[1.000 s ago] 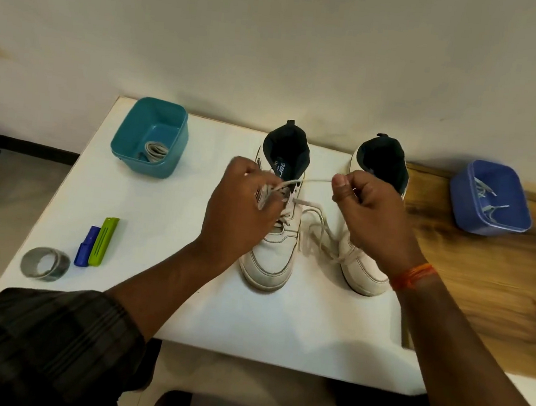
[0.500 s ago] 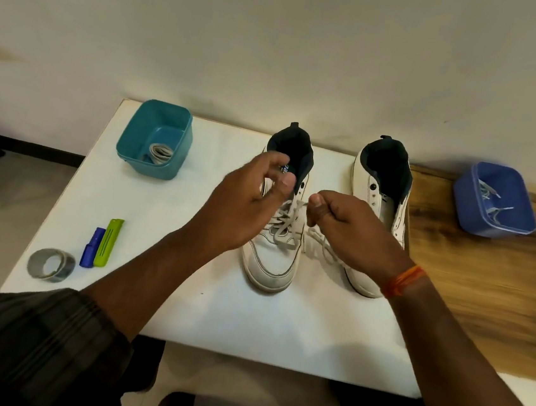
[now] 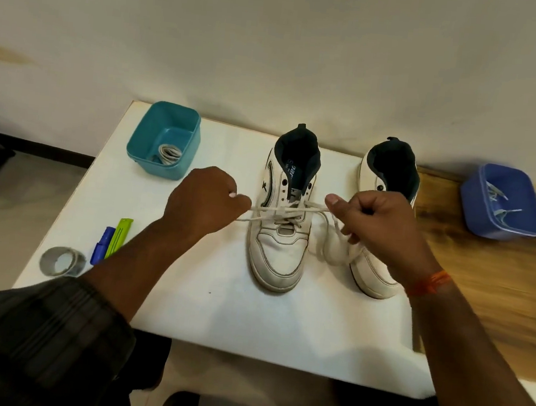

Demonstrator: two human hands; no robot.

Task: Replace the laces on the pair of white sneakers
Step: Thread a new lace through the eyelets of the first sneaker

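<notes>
Both hands pinch the same white lace [image 3: 271, 210], one end each: the left hand [image 3: 203, 204] has its fingers curled round the end drawn out toward the table's left edge, and the right hand [image 3: 370, 220] grips the other end between thumb and curled fingers, with slack hanging in a loop below it. The lace runs crosswise, roughly level, through the lower eyelets of the left sneaker [image 3: 282, 224], which stands toe toward the near edge of the white table [image 3: 215, 313], heel toward the far edge. So the lace's pull line lies square across the shoe's long axis, and the open upper eyelets lie farther toward the far edge, about midway between the two hands; either could thread next. The right sneaker [image 3: 383, 195] stands just beside, its eyelets seemingly unlaced, partly hidden behind the right hand.
</notes>
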